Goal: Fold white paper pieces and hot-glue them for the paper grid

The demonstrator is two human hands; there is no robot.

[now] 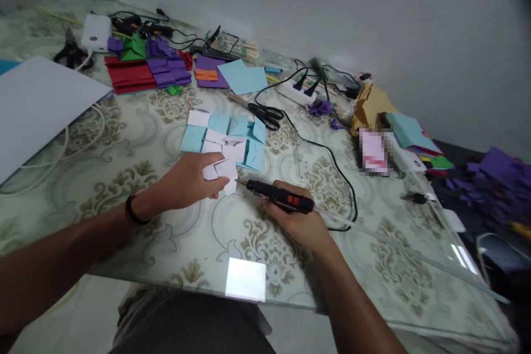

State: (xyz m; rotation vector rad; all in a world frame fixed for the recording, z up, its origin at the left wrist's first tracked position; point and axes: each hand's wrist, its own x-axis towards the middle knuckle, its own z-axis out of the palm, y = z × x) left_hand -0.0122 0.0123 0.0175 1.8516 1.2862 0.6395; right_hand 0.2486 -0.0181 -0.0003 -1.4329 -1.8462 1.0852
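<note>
My left hand (194,176) pinches a small folded white paper piece (226,171) above the table. In my right hand (296,215) is a black hot glue gun (276,194) with orange-red marks, a long clear glue stick (373,232) trailing from its back. The nozzle points left and sits close to the right edge of the white piece; whether they touch I cannot tell. Just beyond my left hand lies a patchwork of folded light-blue and white paper pieces (238,125) on the tablecloth, its near edge partly hidden by the hand.
Black-handled scissors (267,114) lie behind the patchwork. A black cord (332,155) loops past a white power strip (298,90). Purple and red folded paper (170,71) sits at the back left, a large white sheet (45,105) at far left, and a phone (373,150) at right.
</note>
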